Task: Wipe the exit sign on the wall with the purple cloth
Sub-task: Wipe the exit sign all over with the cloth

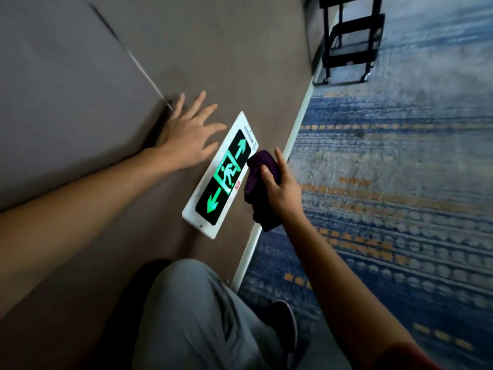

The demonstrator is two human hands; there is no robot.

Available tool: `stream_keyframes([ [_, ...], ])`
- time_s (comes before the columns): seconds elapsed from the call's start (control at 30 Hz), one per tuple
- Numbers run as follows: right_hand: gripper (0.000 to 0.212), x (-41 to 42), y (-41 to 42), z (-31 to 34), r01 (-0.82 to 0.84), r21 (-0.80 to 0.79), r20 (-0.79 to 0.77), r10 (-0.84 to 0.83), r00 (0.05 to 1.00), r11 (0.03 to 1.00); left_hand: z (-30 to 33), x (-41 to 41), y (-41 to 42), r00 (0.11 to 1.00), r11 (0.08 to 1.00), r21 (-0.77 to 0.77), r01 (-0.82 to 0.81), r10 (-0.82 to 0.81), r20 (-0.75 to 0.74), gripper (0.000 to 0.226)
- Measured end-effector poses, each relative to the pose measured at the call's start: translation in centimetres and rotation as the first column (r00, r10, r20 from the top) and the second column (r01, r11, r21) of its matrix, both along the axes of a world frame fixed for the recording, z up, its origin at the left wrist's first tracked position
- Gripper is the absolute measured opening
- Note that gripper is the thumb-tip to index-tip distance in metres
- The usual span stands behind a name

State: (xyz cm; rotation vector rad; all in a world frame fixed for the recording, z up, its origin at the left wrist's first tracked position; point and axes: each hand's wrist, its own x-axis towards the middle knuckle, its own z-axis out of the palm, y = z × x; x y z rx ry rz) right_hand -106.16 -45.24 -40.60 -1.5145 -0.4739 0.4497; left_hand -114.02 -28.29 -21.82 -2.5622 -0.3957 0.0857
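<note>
The soft, light purple cloth is bunched in the right hand, beside the rigid exit sign low on the wall; the left hand is spread flat, empty.

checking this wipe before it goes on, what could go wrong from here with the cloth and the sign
1. The purple cloth is bunched in the right hand beside the exit sign; wiped bunched, it may miss the white frame's corners.
2. The left hand is spread flat on the wall, fingertips near the sign's upper edge; it could get in the cloth's way.
3. The person is low, knee close to the wall; a hard push could unbalance them.
</note>
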Motion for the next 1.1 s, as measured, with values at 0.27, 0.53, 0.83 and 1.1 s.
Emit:
stream_keyframes([
  [0.27, 0.044, 1.9, 5.4, -2.6, -0.113, 0.016, -0.033, 0.113, 0.993, 0.994, 4.0, 2.6, 2.4, 0.978, 0.968, 0.249, -0.018, 0.068, -0.195, 0.054],
  [0.53, 0.043, 6.2, 7.9, -4.0, -0.052, 0.045, -0.106, 0.057, 0.993, 0.998, 3.2, 1.2, 5.8, 0.924, 0.838, 0.526, 0.144, 0.077, -0.375, 0.073],
  [0.83, 0.048, 9.0, 13.1, -2.8, -0.056, 0.058, -0.103, 0.062, 0.993, 0.997, 2.8, 2.5, 5.5, 0.902, 0.841, 0.524, 0.138, 0.112, -0.417, 0.076],
  [1.1, 0.052, 11.0, 16.5, -1.3, -0.063, 0.021, -0.042, 0.064, 0.997, 0.998, 2.7, 2.8, 6.0, 0.892, 0.85, 0.498, 0.171, 0.08, -0.444, 0.075],
])
